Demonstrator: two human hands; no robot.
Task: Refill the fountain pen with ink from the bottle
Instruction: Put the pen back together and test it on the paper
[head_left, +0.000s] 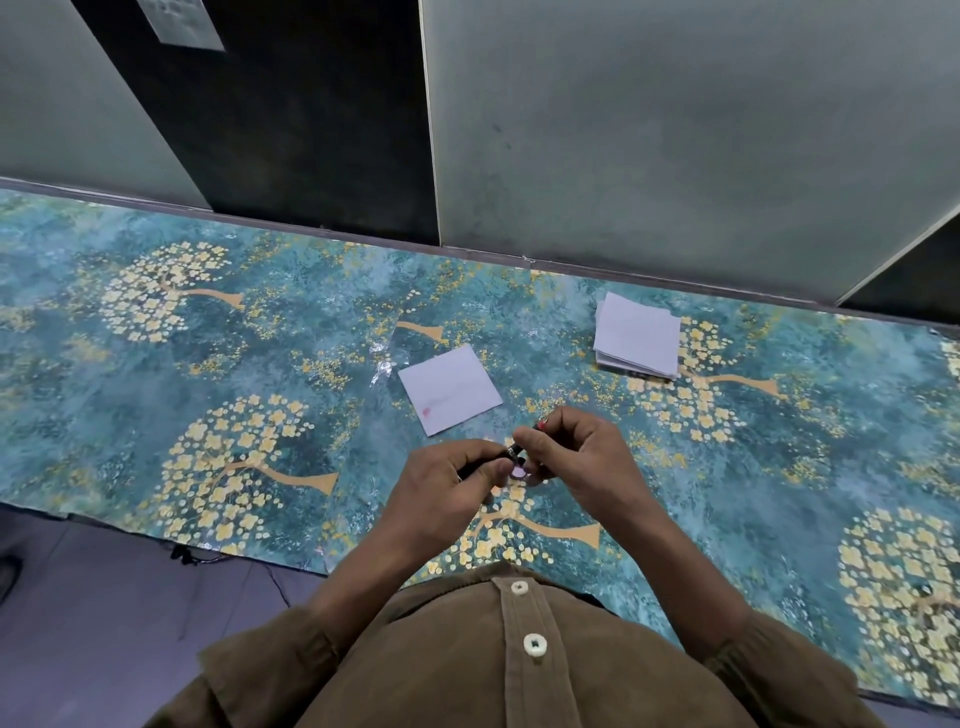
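A dark fountain pen (511, 453) is held between both hands above the table, near its front edge. My left hand (447, 486) grips the pen's barrel end. My right hand (576, 457) pinches the other end, where a small reddish tip (542, 425) pokes out above the fingers. A small round pale pink thing (518, 472), perhaps the ink bottle's top, shows just below the pen between the hands; most of it is hidden. A white paper square (450, 388) with a faint red ink smear lies just beyond the hands.
A stack of white paper squares (636, 336) sits at the back right. The table (208, 364) wears a teal cover with golden tree prints. Grey wall panels (675, 130) rise directly behind it. A dark cable (192, 558) hangs at the front left edge.
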